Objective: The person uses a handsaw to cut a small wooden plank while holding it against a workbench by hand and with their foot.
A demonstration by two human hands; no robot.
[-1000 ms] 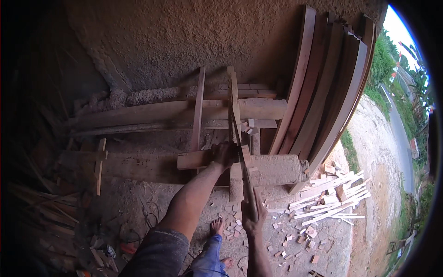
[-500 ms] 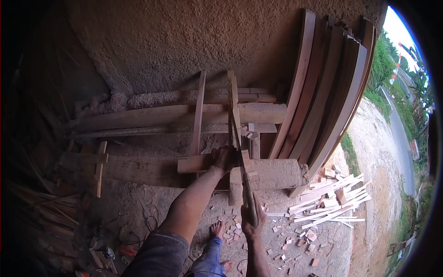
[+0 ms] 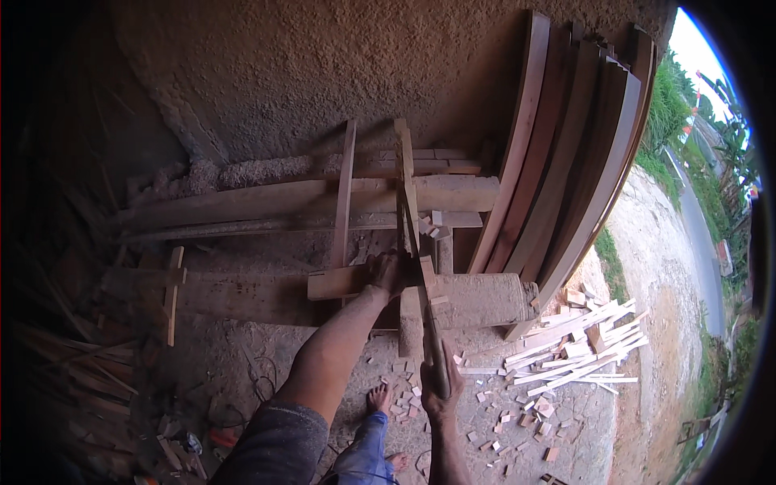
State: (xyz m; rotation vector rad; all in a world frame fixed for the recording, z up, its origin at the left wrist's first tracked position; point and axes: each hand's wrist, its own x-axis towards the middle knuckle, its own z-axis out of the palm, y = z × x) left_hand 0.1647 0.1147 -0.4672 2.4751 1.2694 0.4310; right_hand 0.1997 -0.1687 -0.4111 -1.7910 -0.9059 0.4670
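Observation:
My right hand (image 3: pixel 441 378) is wrapped round the wooden handle of a saw (image 3: pixel 431 325), held nearly edge-on with its blade pointing away from me. The blade lies across a short wooden piece (image 3: pixel 333 283) on the thick bench beam (image 3: pixel 477 301). My left hand (image 3: pixel 389 273) presses on that piece, closed over it just left of the blade; its fingertips are partly hidden. A small end of pale wood (image 3: pixel 428 275) shows right of the blade. Where the teeth meet the wood is too dark to make out.
Two slim battens (image 3: pixel 344 190) (image 3: pixel 406 162) lean across the far beam (image 3: pixel 307 199). Curved planks (image 3: pixel 533 153) stand against the rough wall at right. Pale sticks (image 3: pixel 582 356) and small offcuts (image 3: pixel 505 424) litter the ground near my bare feet (image 3: pixel 381 398). Dark scrap lies at left.
The view has shifted slightly, so the scene sits a little higher and more to the left. Both hands keep their grips; the saw has barely moved.

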